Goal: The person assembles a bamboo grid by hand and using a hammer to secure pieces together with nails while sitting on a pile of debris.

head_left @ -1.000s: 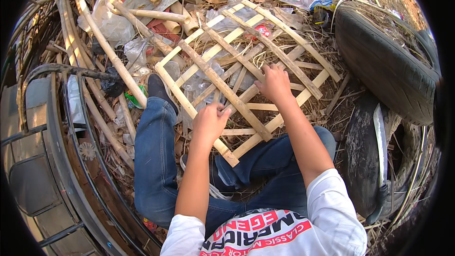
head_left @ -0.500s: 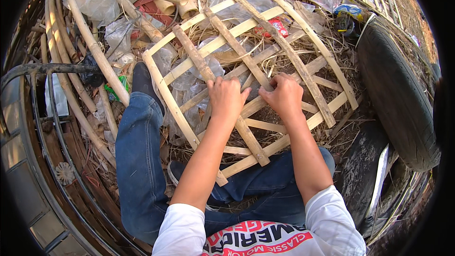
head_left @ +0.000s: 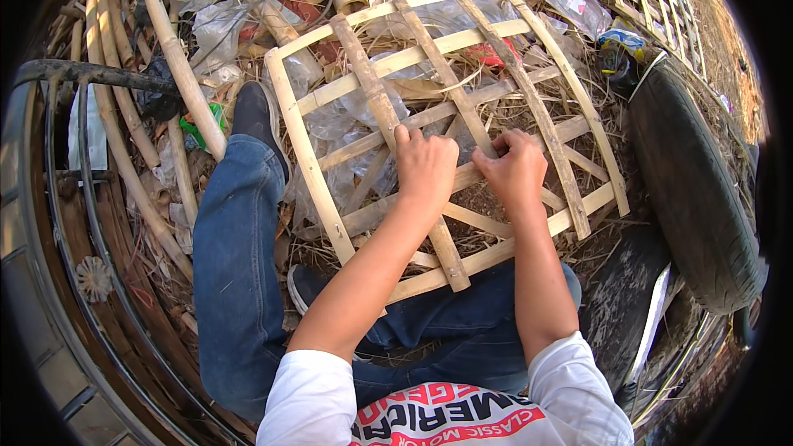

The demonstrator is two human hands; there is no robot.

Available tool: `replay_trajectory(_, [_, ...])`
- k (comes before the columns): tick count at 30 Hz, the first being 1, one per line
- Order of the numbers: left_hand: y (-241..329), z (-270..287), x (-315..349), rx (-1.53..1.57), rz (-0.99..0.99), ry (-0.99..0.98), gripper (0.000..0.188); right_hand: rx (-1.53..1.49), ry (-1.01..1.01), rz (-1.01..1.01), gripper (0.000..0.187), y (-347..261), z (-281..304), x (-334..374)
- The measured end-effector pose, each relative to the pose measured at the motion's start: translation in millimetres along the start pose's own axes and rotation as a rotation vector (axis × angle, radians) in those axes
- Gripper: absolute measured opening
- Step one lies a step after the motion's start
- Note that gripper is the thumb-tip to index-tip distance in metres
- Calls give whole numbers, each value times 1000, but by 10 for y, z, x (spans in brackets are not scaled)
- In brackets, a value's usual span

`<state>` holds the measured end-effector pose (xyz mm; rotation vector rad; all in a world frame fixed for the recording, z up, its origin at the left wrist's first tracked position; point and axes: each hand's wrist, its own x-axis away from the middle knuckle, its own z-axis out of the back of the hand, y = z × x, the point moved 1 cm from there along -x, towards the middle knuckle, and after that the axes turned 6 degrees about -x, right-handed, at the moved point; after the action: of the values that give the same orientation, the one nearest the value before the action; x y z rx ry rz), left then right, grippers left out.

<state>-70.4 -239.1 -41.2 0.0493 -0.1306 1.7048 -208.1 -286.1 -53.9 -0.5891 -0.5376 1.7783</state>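
An open lattice of woven split-bamboo slats (head_left: 311,157) lies tilted across the ground in front of me, its near edge over my legs. My left hand (head_left: 425,169) is curled in a fist on one of the lengthwise slats, near the middle of the panel. Its fingertips are partly hidden under the hand. Just to the right, my right hand (head_left: 514,172) pinches the lattice with thumb and fingers, where another lengthwise slat meets a crosswise one. Several slat ends stick out past the crosswise strips.
Bamboo poles (head_left: 169,41) and clear plastic bags (head_left: 219,33) lie at the left and far side. A black metal frame (head_left: 95,74) stands at the left. To the right is a worn tyre (head_left: 694,186), with another lattice panel (head_left: 652,0) beyond it.
My left hand has turned over and moved right along the lattice, its fingers now more curled. The right hand stays at nearly the same crossing. The whole view has shifted slightly.
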Motion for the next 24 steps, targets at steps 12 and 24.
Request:
replay_trajectory(12, [-6,-78,-45,38,35,33,20,-45,-48,-40,33,57,-74,7])
replay_trajectory(24, [-69,-71,3,140,60,34,26,-20,4,69,32,42,-137,51])
